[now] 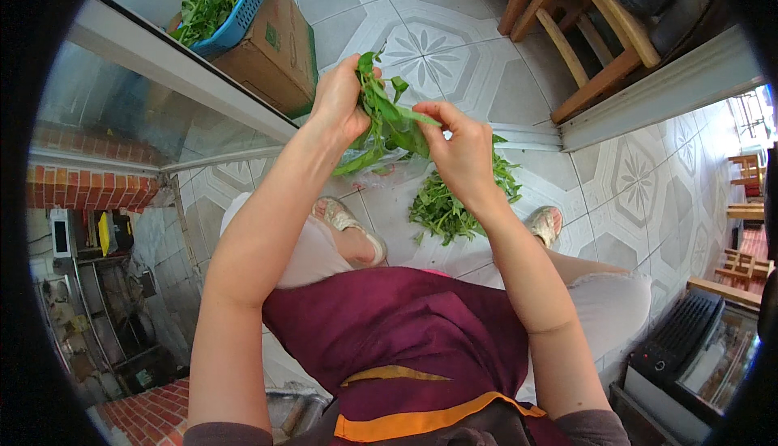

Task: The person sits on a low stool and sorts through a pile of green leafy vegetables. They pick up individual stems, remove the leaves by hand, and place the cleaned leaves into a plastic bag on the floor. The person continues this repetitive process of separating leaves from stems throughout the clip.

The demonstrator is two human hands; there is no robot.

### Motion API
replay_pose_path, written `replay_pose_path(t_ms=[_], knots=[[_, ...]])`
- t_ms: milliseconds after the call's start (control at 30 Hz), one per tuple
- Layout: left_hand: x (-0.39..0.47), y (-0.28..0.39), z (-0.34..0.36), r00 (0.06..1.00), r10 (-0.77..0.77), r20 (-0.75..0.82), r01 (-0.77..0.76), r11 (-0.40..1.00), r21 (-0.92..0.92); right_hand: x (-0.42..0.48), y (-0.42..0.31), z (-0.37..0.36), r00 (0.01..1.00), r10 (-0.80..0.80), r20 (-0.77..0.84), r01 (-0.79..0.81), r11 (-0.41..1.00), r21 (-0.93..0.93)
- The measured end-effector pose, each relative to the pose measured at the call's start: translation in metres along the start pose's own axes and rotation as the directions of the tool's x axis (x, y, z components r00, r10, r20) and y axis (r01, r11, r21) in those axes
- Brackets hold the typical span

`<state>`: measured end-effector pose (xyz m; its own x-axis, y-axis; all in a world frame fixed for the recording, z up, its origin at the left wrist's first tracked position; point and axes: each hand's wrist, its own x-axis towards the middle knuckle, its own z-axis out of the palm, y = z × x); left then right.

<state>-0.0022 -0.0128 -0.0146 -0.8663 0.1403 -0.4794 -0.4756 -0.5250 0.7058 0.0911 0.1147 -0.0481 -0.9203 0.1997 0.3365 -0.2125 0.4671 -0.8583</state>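
Observation:
My left hand (340,96) is closed around a bunch of leafy green stems (383,115), held up in front of me. With thumb and forefinger, my right hand (453,142) pinches a long leaf at the bunch's right side. Below the hands, a clear plastic bag (389,172) lies on the tiled floor, partly hidden by the leaves. A pile of loose greens (447,209) rests on the floor between my feet, partly covered by my right forearm.
A blue plastic basket (243,11) of greens sits on a cardboard box (273,51) at upper left, behind a framed glass panel (140,93). Wooden chairs (583,39) stand at upper right. A black-topped appliance (678,324) is at lower right.

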Motion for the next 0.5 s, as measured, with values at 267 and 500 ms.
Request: replay_pose_path(t_ms=[267,500], knots=[[0.007,0.012,-0.014,0.992,0.087,-0.092,-0.091,0.995,-0.039,-0.01,0.051,0.007,0.914,0.328,-0.239,-0.311,0.944,0.107],[0.062,0.08,0.002,0.964,0.249,-0.088,-0.256,0.963,-0.08,-0.098,0.201,-0.001,0.848,0.517,0.117,-0.271,0.613,-0.742]])
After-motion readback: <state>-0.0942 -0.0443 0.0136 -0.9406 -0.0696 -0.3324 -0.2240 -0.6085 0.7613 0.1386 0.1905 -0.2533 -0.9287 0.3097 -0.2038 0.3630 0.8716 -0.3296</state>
